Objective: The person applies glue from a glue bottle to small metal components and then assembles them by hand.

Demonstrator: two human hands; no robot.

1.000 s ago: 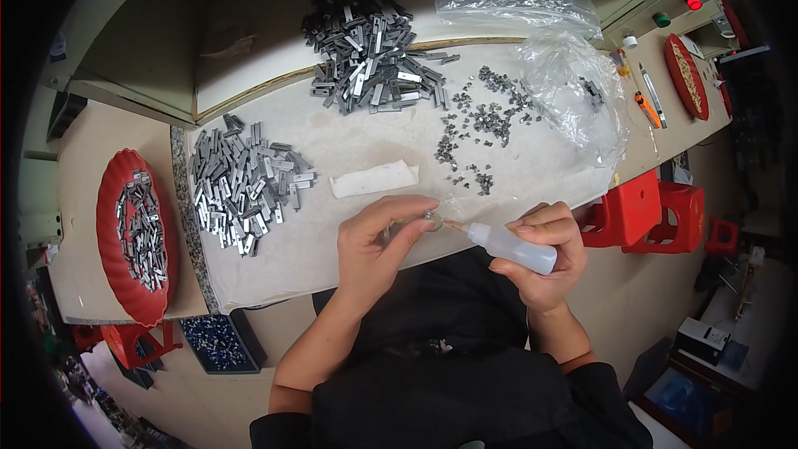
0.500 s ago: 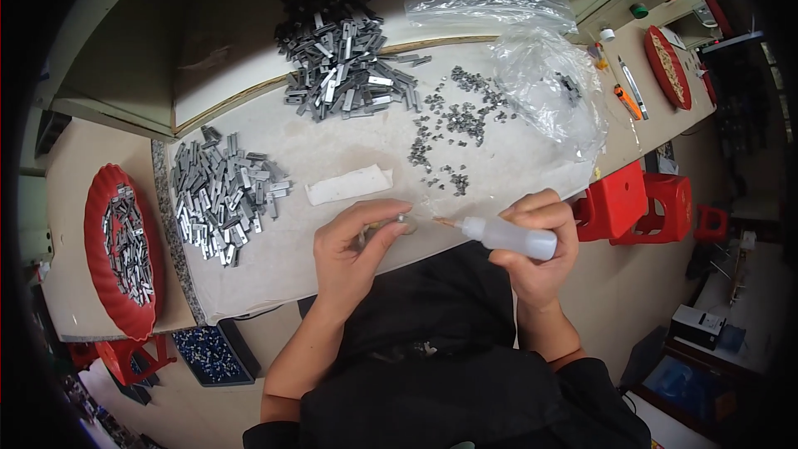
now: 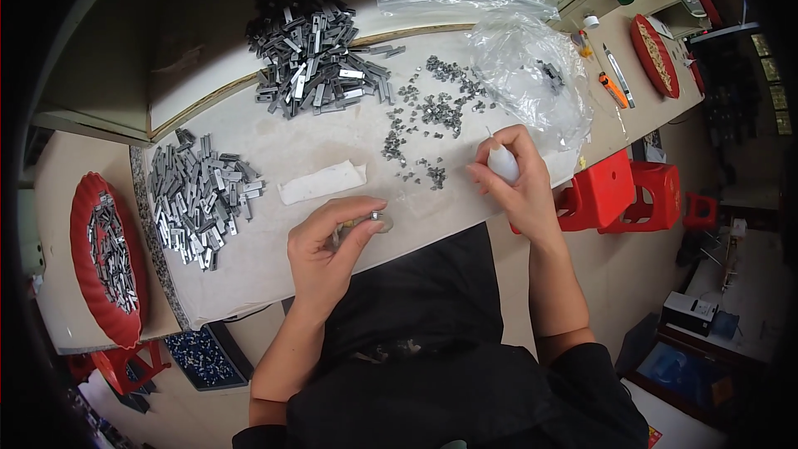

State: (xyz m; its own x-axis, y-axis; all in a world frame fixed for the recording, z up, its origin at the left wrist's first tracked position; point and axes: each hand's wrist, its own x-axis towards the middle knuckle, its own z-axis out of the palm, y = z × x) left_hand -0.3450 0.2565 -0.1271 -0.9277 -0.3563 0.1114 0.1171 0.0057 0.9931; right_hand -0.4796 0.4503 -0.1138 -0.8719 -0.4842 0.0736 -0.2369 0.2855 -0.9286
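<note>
My left hand [image 3: 322,248] is over the front of the table, thumb and forefinger pinched on a small shiny metal piece [image 3: 376,216]. Something pale and roundish shows by those fingers, too small to name. To the right, my right hand [image 3: 529,191] is closed round a white squeeze bottle [image 3: 503,165], its thin nozzle pointing up and away from me. Small metal parts [image 3: 440,112] lie scattered just beyond and left of the bottle. A folded white cloth strip [image 3: 322,182] rests on the table past my left hand.
Grey metal bars lie in a left heap [image 3: 195,199] and a larger back heap [image 3: 312,62]. Beyond my right hand lies a clear plastic bag [image 3: 532,75], with an orange cutter [image 3: 613,90] beside it. A red tray [image 3: 108,262] of bars is far left; red stools [image 3: 603,191] stand right.
My right hand has moved away from my left, and the bottle has swung from lying sideways to nozzle pointing away from me. My left hand still pinches the metal piece. The view has shifted slightly.
</note>
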